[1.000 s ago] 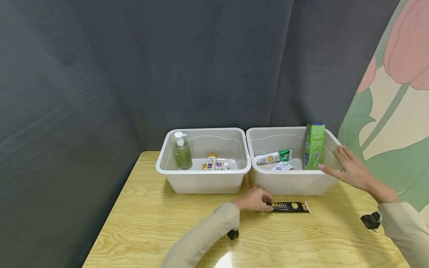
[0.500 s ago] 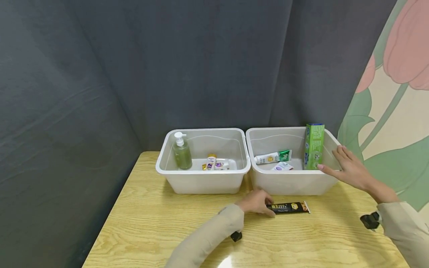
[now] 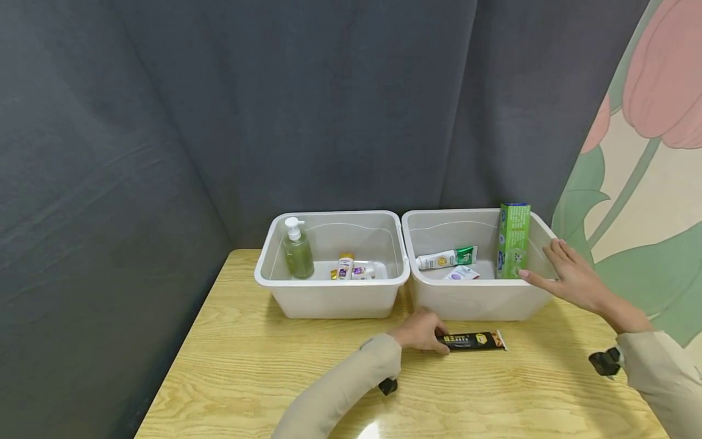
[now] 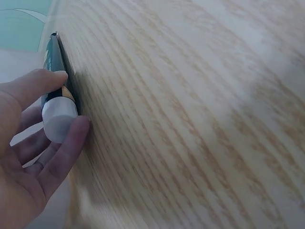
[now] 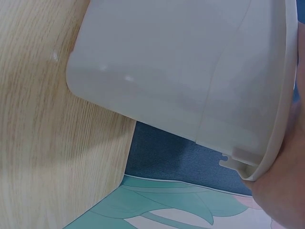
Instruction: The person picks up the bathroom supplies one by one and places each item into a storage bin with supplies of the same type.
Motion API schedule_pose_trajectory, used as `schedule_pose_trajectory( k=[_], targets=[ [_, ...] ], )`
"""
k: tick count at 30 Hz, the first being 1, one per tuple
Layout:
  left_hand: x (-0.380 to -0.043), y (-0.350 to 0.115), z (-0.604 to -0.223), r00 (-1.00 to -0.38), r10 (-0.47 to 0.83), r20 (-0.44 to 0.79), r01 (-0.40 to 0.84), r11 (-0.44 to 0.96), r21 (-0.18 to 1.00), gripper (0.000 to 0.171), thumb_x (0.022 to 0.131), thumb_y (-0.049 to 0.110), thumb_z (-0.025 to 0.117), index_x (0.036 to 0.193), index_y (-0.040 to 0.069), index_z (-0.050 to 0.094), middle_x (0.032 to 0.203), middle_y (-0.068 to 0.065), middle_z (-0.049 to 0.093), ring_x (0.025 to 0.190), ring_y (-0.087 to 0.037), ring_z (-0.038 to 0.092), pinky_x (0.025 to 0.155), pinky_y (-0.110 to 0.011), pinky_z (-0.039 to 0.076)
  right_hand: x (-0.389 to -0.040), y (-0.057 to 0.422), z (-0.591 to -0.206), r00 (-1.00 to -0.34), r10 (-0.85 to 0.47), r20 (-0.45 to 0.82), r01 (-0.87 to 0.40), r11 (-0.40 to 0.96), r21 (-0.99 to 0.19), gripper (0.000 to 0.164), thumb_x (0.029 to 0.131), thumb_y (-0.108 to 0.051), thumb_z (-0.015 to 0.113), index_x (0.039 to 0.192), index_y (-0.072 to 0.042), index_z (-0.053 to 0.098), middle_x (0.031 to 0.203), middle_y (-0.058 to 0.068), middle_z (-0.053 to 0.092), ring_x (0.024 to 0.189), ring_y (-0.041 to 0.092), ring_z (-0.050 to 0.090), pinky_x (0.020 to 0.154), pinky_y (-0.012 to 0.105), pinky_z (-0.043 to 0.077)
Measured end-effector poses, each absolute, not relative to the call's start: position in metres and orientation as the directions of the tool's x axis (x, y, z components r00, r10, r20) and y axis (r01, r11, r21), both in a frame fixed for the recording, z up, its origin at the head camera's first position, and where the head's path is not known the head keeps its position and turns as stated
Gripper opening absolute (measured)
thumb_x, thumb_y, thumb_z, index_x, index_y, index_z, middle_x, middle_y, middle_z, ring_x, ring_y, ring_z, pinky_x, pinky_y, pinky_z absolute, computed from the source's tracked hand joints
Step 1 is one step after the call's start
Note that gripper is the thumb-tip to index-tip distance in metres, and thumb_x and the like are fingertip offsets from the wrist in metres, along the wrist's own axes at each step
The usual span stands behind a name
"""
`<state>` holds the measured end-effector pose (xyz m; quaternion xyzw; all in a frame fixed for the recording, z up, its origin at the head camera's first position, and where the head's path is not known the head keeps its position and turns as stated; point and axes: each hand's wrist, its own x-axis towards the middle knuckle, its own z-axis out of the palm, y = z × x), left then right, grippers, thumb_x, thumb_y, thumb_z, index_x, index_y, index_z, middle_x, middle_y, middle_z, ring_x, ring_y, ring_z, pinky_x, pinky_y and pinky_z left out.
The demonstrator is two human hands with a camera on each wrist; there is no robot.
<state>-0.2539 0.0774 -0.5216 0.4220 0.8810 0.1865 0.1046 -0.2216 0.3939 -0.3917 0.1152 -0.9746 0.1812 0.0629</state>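
Observation:
A black toothpaste tube (image 3: 473, 341) lies on the wooden table (image 3: 247, 366) before the right bin. My left hand (image 3: 421, 331) holds its cap end; in the left wrist view, thumb and fingers pinch the tube around its white cap (image 4: 59, 119). My right hand (image 3: 576, 277) rests on the front right corner of the right white bin (image 3: 477, 299), its fingers spread along the side rim. Its thumb lies by the foot of an upright green box (image 3: 514, 241). A white-and-green tube (image 3: 439, 260) and a small white packet (image 3: 463, 272) are also inside that bin.
Left of it, touching at the rim, stands another white bin (image 3: 329, 300). A green pump bottle (image 3: 298, 255) stands in its left part, with small white-and-yellow bottles (image 3: 346, 267) lying beside it. Behind both bins hangs a dark curtain (image 3: 329, 110).
My left hand has shifted slightly to the right along the black tube, which stays on the table. The right hand remains on the bin's corner.

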Motion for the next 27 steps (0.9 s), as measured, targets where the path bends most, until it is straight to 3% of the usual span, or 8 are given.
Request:
schedule_pose_trajectory(
  k=[9,27],
  targets=[
    [-0.258,0.076,-0.519,-0.562,0.827,-0.023,0.767,0.532,0.359,0.03,0.083,0.036,0.082,0.109,0.022,0.079,0.1,0.016,0.072,0.078,0.004,0.054,0.07,-0.01,0.039,-0.221,0.394,-0.391,-0.968,-0.201,0.15,-0.243,0.906,-0.348,0.089,0.098,-0.039,0.058,0.147,0.021,0.015,0.152,0.043,-0.002,0.145,0.048,-0.011,0.113,0.062,-0.006],
    [-0.25,0.066,-0.505,-0.565,0.825,-0.026,0.76,0.532,0.373,0.035,0.083,0.038,0.081,0.114,0.023,0.076,0.11,0.014,0.071,0.072,0.002,0.051,0.066,-0.013,0.036,-0.222,0.394,-0.392,-0.965,-0.203,0.166,-0.25,0.907,-0.34,0.088,0.097,-0.039,0.059,0.146,0.022,0.017,0.151,0.045,0.001,0.144,0.05,-0.008,0.113,0.062,-0.005]
  ],
)
